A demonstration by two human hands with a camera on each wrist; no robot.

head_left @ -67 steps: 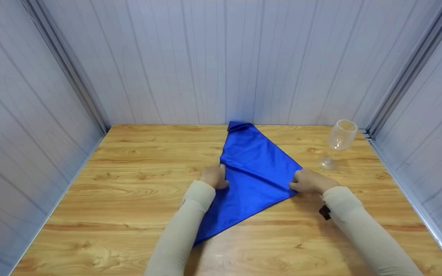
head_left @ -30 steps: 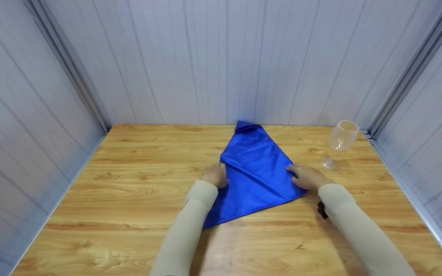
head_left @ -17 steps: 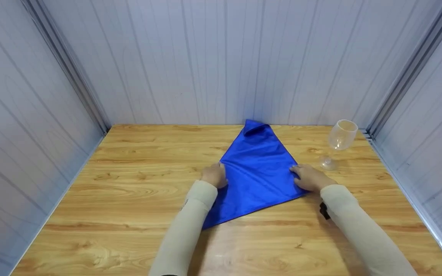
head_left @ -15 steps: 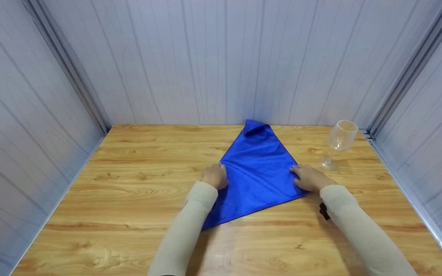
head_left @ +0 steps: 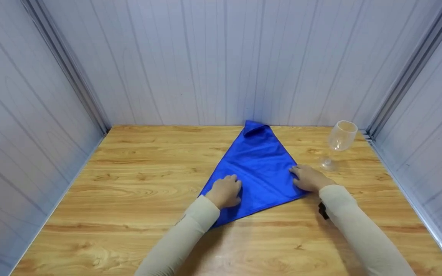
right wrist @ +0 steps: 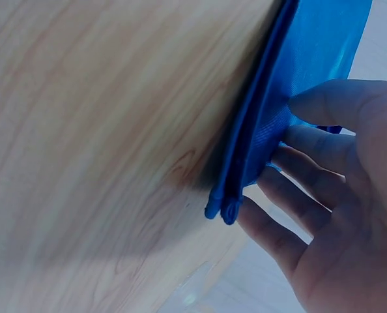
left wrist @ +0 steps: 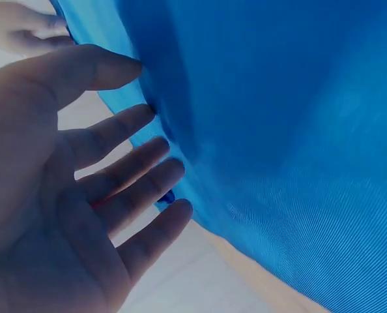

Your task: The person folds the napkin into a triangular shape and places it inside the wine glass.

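A shiny blue cloth napkin (head_left: 257,161) lies folded on the table in a rough triangle, its far tip curled over near the back wall. Over its lower left part is my left hand (head_left: 225,191), and in the left wrist view the fingers (left wrist: 125,127) are spread and slightly bent, with nothing gripped. My right hand (head_left: 308,178) rests at the napkin's right corner, fingertips on the fabric. Seen from the right wrist, its fingers (right wrist: 298,189) are loosely extended beside layered hems of the napkin (right wrist: 265,98), with no pinch visible.
A clear wine glass (head_left: 342,136) stands upright at the back right, beyond my right hand. Pale panelled walls (head_left: 190,61) enclose the wooden table (head_left: 129,184) at the back and both sides.
My left hand has let go of the napkin's left edge and moved right and nearer onto its surface. Earlier, the napkin's far tip shifted right; my right hand now stays at its corner.
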